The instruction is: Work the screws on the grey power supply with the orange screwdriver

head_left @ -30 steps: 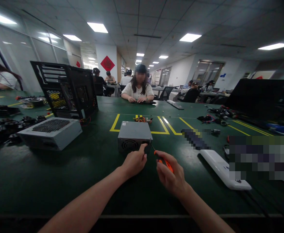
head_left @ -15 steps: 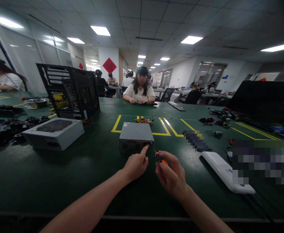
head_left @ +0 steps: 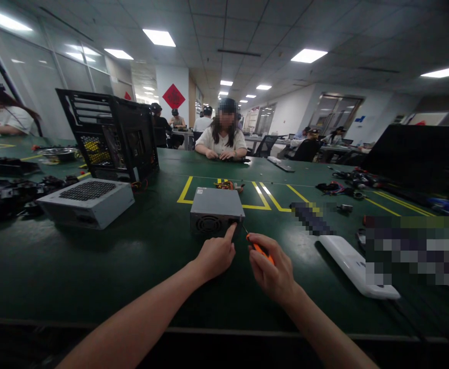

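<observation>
A grey computer power supply unit (head_left: 217,201) sits on the green table in front of me, its fan grille and socket side facing me. My left hand (head_left: 215,256) stretches its index finger to the socket area near the unit's right corner; the other fingers are curled and I see nothing held. In my right hand (head_left: 272,264) is an orange and black screwdriver (head_left: 263,250). Its thin shaft points up and left at the unit's right front corner. Whether the tip sits in a screw is too small to tell.
A second power supply (head_left: 88,202) and a black computer case (head_left: 111,136) stand at left. To the right lie a white power-bank-like block (head_left: 357,266), cables (head_left: 335,188) and a dark monitor (head_left: 420,159). Across the table sits a person (head_left: 221,136). Yellow tape (head_left: 247,207) marks the tabletop.
The view has tilted slightly, so the table appears a little higher. My right hand has shifted slightly, the screwdriver still in it. The left index finger stays at the power supply unit.
</observation>
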The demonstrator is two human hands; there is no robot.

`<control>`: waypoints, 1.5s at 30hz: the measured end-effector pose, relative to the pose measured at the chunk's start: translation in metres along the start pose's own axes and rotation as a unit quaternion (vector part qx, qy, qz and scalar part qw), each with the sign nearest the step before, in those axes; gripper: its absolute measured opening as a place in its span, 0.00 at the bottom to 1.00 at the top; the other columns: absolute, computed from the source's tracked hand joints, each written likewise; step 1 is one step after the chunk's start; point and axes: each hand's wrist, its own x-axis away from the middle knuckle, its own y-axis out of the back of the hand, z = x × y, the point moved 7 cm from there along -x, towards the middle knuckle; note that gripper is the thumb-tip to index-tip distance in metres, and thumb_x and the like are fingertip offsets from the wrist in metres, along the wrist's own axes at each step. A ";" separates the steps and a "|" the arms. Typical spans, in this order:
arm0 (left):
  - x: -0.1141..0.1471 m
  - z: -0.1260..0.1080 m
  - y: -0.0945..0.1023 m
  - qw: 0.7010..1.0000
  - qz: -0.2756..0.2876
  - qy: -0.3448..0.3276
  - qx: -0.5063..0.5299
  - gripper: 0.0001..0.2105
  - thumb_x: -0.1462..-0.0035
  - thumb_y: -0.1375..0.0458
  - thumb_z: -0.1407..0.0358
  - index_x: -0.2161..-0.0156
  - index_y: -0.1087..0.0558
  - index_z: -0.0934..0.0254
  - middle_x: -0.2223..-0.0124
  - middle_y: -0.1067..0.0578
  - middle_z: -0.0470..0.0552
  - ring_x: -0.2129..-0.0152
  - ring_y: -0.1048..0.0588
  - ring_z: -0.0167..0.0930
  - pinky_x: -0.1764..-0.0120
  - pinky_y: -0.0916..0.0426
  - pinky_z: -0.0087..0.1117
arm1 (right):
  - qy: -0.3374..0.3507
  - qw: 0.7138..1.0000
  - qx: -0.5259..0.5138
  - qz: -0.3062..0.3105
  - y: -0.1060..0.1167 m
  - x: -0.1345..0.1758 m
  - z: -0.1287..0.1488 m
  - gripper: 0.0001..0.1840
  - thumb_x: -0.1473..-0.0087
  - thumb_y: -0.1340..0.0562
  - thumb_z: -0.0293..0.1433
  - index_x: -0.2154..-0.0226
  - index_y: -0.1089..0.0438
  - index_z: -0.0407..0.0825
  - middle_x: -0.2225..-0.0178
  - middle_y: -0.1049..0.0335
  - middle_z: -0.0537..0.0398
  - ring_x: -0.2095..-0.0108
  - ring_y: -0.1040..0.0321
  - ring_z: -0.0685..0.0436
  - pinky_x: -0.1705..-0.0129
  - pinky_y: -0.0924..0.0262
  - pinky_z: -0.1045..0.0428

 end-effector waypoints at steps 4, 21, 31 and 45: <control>0.001 -0.001 0.002 1.000 0.006 0.001 -0.013 0.28 0.43 0.59 0.65 0.39 0.61 0.67 0.67 0.24 0.55 0.71 0.25 0.37 0.67 0.34 0.36 | -0.014 1.000 -0.003 -0.019 0.003 0.001 -0.002 0.14 0.53 0.42 0.20 0.64 0.40 0.49 0.55 0.40 0.45 0.53 0.38 0.42 0.61 0.32 0.47; 0.001 -0.003 0.002 1.000 0.018 0.002 -0.006 0.28 0.42 0.59 0.64 0.39 0.64 0.67 0.67 0.24 0.54 0.70 0.25 0.36 0.65 0.35 0.35 | 0.007 0.999 -0.024 -0.028 0.007 0.003 0.002 0.18 0.52 0.43 0.20 0.59 0.42 0.50 0.52 0.44 0.45 0.54 0.38 0.43 0.62 0.32 0.49; 0.001 -0.002 0.002 1.000 0.010 0.005 -0.008 0.28 0.43 0.58 0.65 0.39 0.62 0.68 0.67 0.24 0.54 0.70 0.25 0.36 0.66 0.35 0.34 | 0.020 0.999 0.035 -0.032 0.008 -0.002 0.009 0.14 0.52 0.41 0.22 0.62 0.40 0.51 0.58 0.41 0.48 0.59 0.36 0.45 0.67 0.32 0.52; 0.002 -0.003 0.002 1.000 0.024 0.011 -0.009 0.28 0.42 0.59 0.64 0.39 0.63 0.67 0.66 0.24 0.56 0.69 0.25 0.36 0.65 0.35 0.34 | -0.003 0.999 0.009 -0.038 0.007 0.003 0.002 0.19 0.53 0.43 0.19 0.58 0.41 0.50 0.52 0.42 0.46 0.54 0.38 0.44 0.62 0.32 0.48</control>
